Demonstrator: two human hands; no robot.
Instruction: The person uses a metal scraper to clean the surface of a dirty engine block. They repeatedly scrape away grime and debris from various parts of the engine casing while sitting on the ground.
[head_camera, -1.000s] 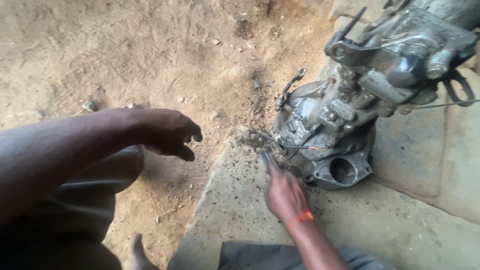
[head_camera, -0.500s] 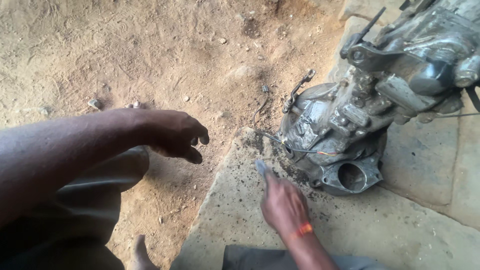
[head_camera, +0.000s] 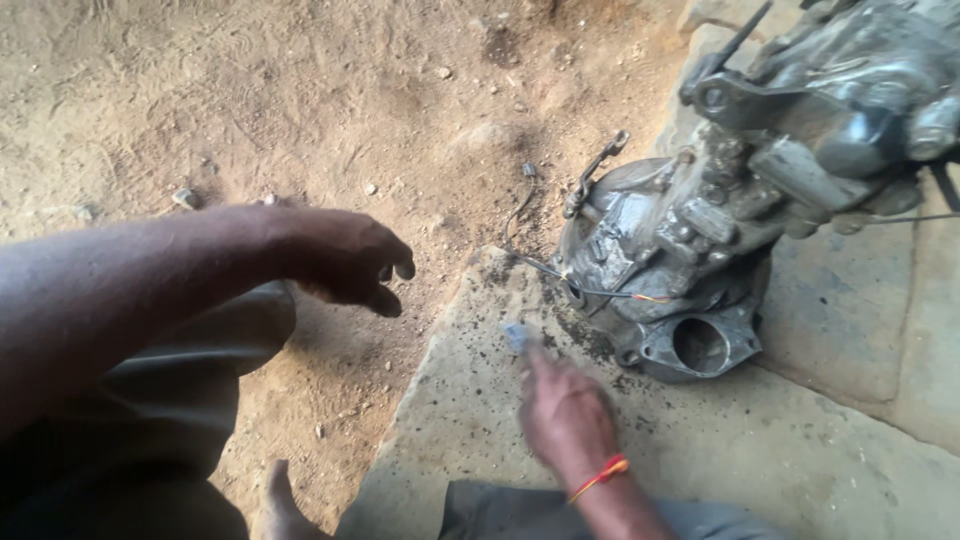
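Over bare dirt at left, left hand hanging loose, fingers curled, gripping nothing. Further right, on the stone slab, right hand blurred, pinching a small pale-blue piece, pointed up toward the greasy engine casing. Casing lying on the slab, long axis running up-right, round port facing the viewer; seemingly still mid-work, grit scattered beneath.

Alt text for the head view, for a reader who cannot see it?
A grimy grey metal engine casing lies on a stone slab. The right hand, blurred, with an orange thread at the wrist, holds a small pale object near it, while the left hand hangs loosely curled over sandy ground.
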